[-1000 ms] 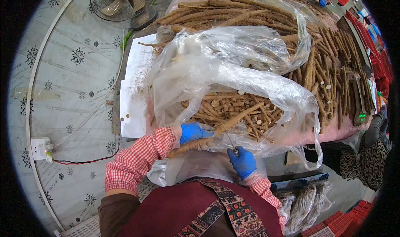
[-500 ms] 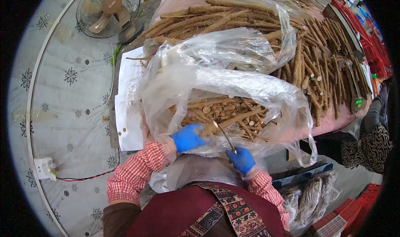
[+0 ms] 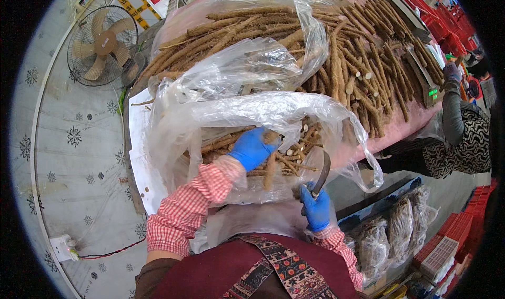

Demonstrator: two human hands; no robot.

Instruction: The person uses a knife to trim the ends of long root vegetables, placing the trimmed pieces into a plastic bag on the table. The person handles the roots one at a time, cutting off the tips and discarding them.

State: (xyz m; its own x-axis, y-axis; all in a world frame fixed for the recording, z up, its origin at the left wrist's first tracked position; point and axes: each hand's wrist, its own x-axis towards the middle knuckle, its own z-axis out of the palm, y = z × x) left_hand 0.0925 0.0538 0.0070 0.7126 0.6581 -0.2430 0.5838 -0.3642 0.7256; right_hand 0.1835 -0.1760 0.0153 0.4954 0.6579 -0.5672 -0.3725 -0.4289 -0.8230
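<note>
My left hand [image 3: 253, 149], in a blue glove, reaches into an open clear plastic bag [image 3: 252, 109]. Its fingers are closed on a brown yam root [image 3: 271, 137]; part of the root is hidden by the hand. Beneath it in the bag lie cut yam pieces [image 3: 294, 153], some showing pale ends, and a longer piece [image 3: 269, 174] points toward me. In front of the bag at the right, my blue-gloved right hand [image 3: 316, 208] grips a curved knife [image 3: 323, 171], with its blade pointing up and away from me.
Long yam roots [image 3: 231, 31] lie heaped beyond the bag, and more [image 3: 368, 78] are spread at the right beside a scale [image 3: 432, 95]. A fan [image 3: 105, 42] stands at the left. Another person [image 3: 457, 136] is at the right. Wrapped bundles [image 3: 400, 220] lie below, near red crates [image 3: 463, 230].
My left hand has moved from the bag's near edge farther in. The right hand has turned, swinging the knife blade rightward and away. The whole view has shifted, showing more of the other person.
</note>
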